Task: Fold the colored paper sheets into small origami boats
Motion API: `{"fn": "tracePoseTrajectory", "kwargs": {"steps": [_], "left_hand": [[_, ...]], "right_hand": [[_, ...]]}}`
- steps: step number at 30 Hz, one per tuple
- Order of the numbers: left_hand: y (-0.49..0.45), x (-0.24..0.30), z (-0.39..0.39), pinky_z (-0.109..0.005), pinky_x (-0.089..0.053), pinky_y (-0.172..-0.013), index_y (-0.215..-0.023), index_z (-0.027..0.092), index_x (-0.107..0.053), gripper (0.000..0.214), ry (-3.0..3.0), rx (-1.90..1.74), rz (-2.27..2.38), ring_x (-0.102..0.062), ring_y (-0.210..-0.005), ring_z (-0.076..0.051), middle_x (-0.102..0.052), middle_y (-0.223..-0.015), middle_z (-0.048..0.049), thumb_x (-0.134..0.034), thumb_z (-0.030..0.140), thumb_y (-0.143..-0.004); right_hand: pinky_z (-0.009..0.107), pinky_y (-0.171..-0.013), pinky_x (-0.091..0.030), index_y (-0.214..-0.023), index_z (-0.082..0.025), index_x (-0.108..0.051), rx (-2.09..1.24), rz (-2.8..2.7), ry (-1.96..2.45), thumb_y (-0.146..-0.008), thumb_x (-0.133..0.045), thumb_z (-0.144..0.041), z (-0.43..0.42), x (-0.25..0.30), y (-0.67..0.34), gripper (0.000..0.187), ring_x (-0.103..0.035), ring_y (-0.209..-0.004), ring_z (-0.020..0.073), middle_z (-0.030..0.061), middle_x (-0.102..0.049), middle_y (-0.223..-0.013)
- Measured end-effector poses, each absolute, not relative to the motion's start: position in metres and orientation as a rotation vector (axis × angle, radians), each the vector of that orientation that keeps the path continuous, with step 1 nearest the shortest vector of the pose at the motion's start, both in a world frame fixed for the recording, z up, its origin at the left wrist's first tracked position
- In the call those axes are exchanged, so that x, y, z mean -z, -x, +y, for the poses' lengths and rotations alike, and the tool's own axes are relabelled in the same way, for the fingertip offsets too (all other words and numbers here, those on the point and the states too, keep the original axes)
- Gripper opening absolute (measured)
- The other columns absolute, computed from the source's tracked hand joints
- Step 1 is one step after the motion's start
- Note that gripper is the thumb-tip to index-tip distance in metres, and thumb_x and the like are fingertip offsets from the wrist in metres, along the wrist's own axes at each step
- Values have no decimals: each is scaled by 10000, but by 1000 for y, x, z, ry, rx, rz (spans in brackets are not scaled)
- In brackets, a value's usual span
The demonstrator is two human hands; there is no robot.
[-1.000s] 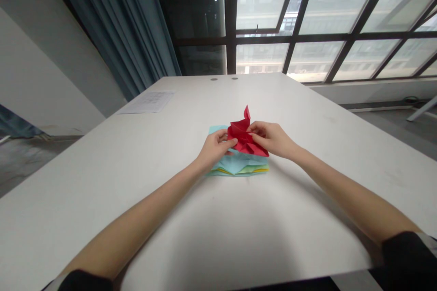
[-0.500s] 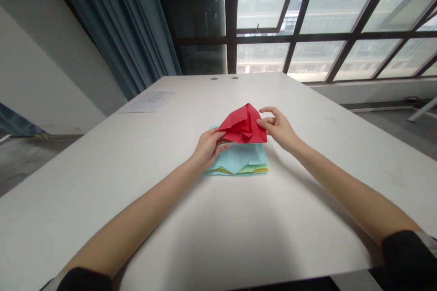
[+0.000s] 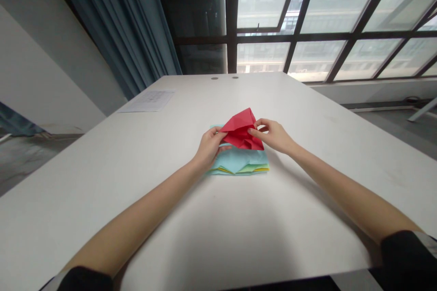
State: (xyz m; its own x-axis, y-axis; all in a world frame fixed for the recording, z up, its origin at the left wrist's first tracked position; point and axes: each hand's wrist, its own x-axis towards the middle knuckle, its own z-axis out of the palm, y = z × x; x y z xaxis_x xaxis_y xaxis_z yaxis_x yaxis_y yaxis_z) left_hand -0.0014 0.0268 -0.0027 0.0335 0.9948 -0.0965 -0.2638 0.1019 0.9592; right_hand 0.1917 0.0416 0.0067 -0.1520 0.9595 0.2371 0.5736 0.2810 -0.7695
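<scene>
A creased, partly folded sheet of red paper [image 3: 241, 129] is held in the air between my two hands. My left hand [image 3: 209, 145] pinches its left corner, thumb on top and the other fingers beneath. At the right side, my right hand [image 3: 273, 135] grips the paper's edge between thumb and fingers. Directly below lies a stack of light blue folded paper [image 3: 239, 159], with green and yellow layers showing along its front edge. The red paper and my left hand cover the back part of this stack.
The stack rests on a long white table [image 3: 218, 232]. A printed sheet [image 3: 147, 101] lies at the table's far left. Two round dark discs sit near the far edge. Beyond are a blue curtain [image 3: 126, 22] and dark-framed windows [image 3: 266, 57].
The red paper has tilted, its right lower corner dropping a little toward the stack. My right hand has shifted left and down, its raised index finger now closed against the paper.
</scene>
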Motion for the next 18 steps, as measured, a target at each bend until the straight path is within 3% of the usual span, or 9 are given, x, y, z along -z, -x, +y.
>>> {"fn": "tracePoseTrajectory", "kwargs": {"steps": [4, 9, 14, 18], "left_hand": [[4, 8, 32, -215, -505, -474, -782, 156, -548, 118, -1017, -1316, 1120, -617, -602, -137, -623, -646, 0, -566, 212, -679], [11, 11, 40, -212, -468, -468, -777, 152, -550, 152, -947, -1425, 1186, -583, -524, -131, -553, -523, 30, -538, 223, -644], [17, 10, 44, -180, -408, -437, -739, 153, -542, 147, -859, -1496, 1184, -510, -456, -94, -532, -508, 41, -526, 235, -618], [18, 16, 47, -185, -386, -443, -752, 159, -562, 155, -972, -1475, 1224, -488, -471, -95, -516, -524, 50, -527, 262, -641]], "right_hand": [[301, -722, -429, -671, -187, -559, -731, -1871, 1269, -735, -566, -375, 46, -6, -195, 199, -587, -762, 165, 25, -648, -813], [271, -626, -430, -720, -172, -587, -981, -1683, 1303, -699, -562, -361, 51, -11, -203, 192, -558, -674, 140, 26, -637, -725], [237, -587, -424, -640, -169, -552, -1073, -1717, 1382, -694, -568, -300, 54, -14, -211, 143, -554, -682, 130, 16, -607, -672], [246, -592, -453, -809, -164, -595, -1110, -1856, 1460, -695, -636, -287, 52, -15, -215, 173, -583, -710, 143, 57, -657, -841]]}}
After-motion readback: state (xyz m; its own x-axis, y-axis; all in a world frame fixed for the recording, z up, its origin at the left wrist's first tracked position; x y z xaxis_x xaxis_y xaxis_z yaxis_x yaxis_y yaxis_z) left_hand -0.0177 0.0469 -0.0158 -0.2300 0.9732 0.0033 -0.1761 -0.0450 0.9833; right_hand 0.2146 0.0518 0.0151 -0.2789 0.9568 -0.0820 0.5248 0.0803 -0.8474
